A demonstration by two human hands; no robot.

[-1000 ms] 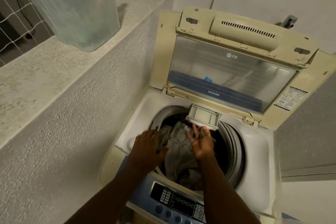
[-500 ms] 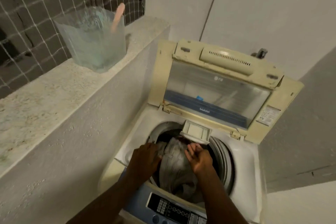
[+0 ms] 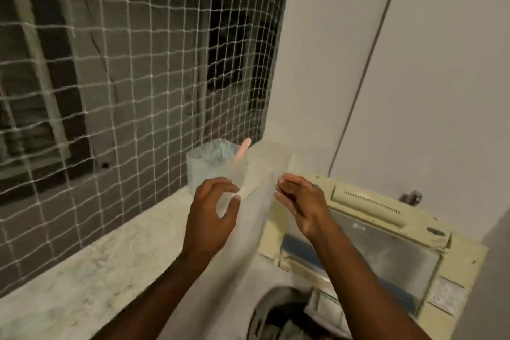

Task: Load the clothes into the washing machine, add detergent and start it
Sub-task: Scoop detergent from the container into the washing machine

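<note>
I had raised my left hand [image 3: 213, 214] and right hand [image 3: 300, 201] from the drum [image 3: 259, 310]. Both, loose and empty, neared the detergent tub [image 3: 209, 168] on the ledge [image 3: 110, 257]; loading seemed done.

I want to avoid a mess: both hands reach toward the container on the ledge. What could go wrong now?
The container stands on the ledge beside the open washing machine; a hasty grab by the left hand could tip it and spill its contents. The pink scoop leaning inside might fall out.

Netting [image 3: 138, 63] behind detergent tub [image 3: 209, 168], raised lid [image 3: 386, 246] right
</note>
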